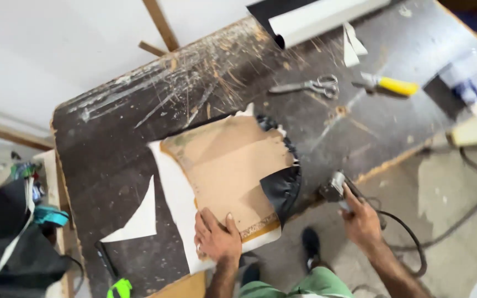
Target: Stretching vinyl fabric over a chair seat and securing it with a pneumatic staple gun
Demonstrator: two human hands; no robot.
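Board: flat tan seat board (224, 171) lying face-down near the front edge of the scarred dark workbench (117, 143), with white-backed covering (175, 204) folded out from under it on the left and near side, and black vinyl (281, 187) bunched up along its right edge.
Left hand: left hand (216, 238) pressed flat, fingers spread, on the near corner of the board — pinning it, not gripping.
Right hand: right hand (360, 218) closed around a grey staple gun (335, 187) just off the bench edge, a black hose (409, 243) trailing from it to the floor.
Handling, as I judge it: the board looks stiff, thin and light, so it would slide unless pressed down; best taken by its edges or held flat with a palm. The covering is soft and floppy — grasp it at the loose flap and pull it taut. The gun looks the heaviest thing here; hold it by the handle.
Elsewhere: scissors (310, 86) and a yellow-handled tool (387, 84) well apart at the back, a white offcut (138, 218) to the left.
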